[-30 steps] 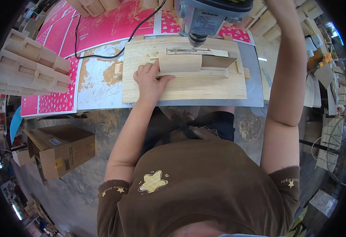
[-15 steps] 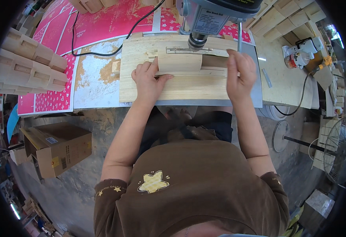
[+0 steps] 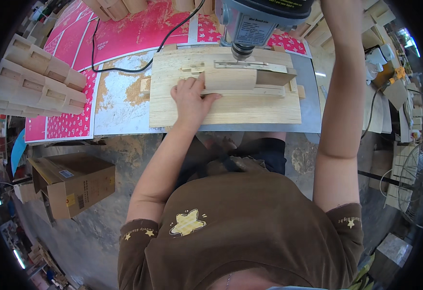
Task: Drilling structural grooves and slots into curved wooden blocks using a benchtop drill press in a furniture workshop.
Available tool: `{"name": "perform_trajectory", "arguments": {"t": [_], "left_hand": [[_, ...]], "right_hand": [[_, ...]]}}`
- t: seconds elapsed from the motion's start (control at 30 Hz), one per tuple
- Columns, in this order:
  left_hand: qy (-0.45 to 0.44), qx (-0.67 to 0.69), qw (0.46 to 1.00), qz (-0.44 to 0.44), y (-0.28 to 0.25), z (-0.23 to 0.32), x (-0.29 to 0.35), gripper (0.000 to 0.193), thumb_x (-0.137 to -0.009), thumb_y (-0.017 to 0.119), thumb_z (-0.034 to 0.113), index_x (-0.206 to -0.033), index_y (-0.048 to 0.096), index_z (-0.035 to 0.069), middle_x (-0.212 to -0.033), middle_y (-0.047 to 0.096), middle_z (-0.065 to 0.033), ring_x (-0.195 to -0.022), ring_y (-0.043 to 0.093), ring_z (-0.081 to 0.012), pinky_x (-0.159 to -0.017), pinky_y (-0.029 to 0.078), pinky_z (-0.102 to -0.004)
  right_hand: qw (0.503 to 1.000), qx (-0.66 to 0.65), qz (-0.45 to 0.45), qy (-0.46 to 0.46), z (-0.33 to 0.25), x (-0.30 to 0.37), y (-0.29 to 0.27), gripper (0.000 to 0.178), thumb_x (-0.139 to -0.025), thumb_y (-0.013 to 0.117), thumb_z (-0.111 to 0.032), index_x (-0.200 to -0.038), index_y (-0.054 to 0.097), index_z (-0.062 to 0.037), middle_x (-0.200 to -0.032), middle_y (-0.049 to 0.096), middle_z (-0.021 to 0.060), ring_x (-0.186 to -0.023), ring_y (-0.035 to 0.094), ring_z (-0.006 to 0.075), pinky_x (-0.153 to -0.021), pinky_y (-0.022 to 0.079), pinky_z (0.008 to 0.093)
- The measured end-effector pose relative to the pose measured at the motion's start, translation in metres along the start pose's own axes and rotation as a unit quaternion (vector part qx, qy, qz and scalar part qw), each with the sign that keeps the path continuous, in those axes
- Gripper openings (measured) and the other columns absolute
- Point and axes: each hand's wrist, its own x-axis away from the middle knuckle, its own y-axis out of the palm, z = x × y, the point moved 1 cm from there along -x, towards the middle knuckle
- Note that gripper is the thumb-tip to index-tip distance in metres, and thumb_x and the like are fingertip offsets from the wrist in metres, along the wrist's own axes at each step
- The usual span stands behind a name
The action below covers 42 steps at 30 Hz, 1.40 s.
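Observation:
My left hand (image 3: 191,99) is closed on the left end of a pale, smooth wooden piece (image 3: 230,79), with the thumb along its near edge. The piece lies in a jig of thin wooden strips (image 3: 269,92) on a flat wooden board (image 3: 250,112). Above its far side hangs the chuck (image 3: 242,51) of a grey bench drill (image 3: 255,29); whether the bit touches the wood I cannot make out. My right forearm (image 3: 342,87) reaches up past the drill's right side, and the hand itself is beyond the upper edge.
Stacks of pale wooden pieces with rectangular recesses (image 3: 42,84) stand at the left. A black cable (image 3: 131,71) crosses the pink-covered table (image 3: 139,34). An opened cardboard box (image 3: 88,186) is on the floor at left, and a standing fan (image 3: 412,183) at right.
My right hand has gone from a closed hold by the right end of the piece up out of view. The wooden piece and my left hand have shifted slightly right.

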Motion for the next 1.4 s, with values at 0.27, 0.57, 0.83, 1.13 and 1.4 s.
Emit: {"name": "perform_trajectory", "arguments": {"t": [0.27, 0.57, 0.83, 1.13, 1.4], "left_hand": [[-0.005, 0.013, 1.0, -0.015, 0.01, 0.014, -0.001, 0.065, -0.061, 0.077, 0.037, -0.118, 0.059, 0.012, -0.084, 0.055, -0.0006, -0.085, 0.048, -0.0209, -0.082, 0.029, -0.0396], [0.0, 0.012, 1.0, -0.014, 0.009, 0.017, -0.002, 0.063, -0.062, 0.077, 0.036, -0.118, 0.06, 0.012, -0.082, 0.053, -0.0002, -0.084, 0.048, -0.0207, -0.081, 0.028, -0.0388], [0.008, 0.004, 1.0, -0.008, 0.015, 0.015, -0.002, 0.064, -0.062, 0.077, 0.037, -0.118, 0.059, 0.011, -0.082, 0.054, 0.0002, -0.084, 0.047, -0.0205, -0.081, 0.028, -0.0388], [-0.051, 0.061, 0.996, -0.028, 0.011, 0.015, -0.008, 0.061, -0.056, 0.081, 0.035, -0.11, 0.064, 0.012, -0.088, 0.055, -0.0019, -0.088, 0.049, -0.0223, -0.085, 0.029, -0.039], [-0.031, 0.159, 0.986, 0.049, 0.022, -0.002, -0.015, 0.051, -0.047, 0.083, 0.031, -0.089, 0.064, 0.011, -0.097, 0.055, -0.0041, -0.1, 0.05, -0.0261, -0.084, 0.035, -0.0426]], "right_hand": [[0.998, 0.036, -0.044, 0.023, -0.017, 0.026, -0.027, 0.029, -0.09, 0.049, -0.02, -0.082, 0.064, 0.0032, -0.065, 0.054, 0.0087, -0.062, 0.05, 0.0123, -0.058, 0.037, 0.0263], [0.997, -0.03, 0.003, -0.066, 0.019, 0.169, 0.005, 0.009, -0.084, 0.055, -0.004, -0.082, 0.063, -0.0011, -0.068, 0.056, 0.0055, -0.061, 0.051, 0.0182, -0.071, 0.041, 0.0346], [0.99, -0.027, -0.016, -0.135, 0.034, 0.162, 0.002, 0.007, -0.081, 0.054, -0.002, -0.081, 0.061, -0.0014, -0.072, 0.056, 0.0075, -0.067, 0.051, 0.0246, -0.078, 0.04, 0.0398], [0.999, 0.009, -0.029, 0.019, 0.006, -0.009, 0.003, 0.032, -0.087, 0.049, -0.024, -0.081, 0.06, 0.0054, -0.068, 0.058, 0.0157, -0.067, 0.056, 0.0182, -0.064, 0.043, 0.0308], [0.986, -0.142, -0.05, 0.076, 0.042, 0.05, 0.009, 0.027, -0.093, 0.051, -0.023, -0.101, 0.055, 0.0025, -0.091, 0.058, 0.003, -0.083, 0.053, 0.0126, -0.076, 0.042, 0.0273]]}}
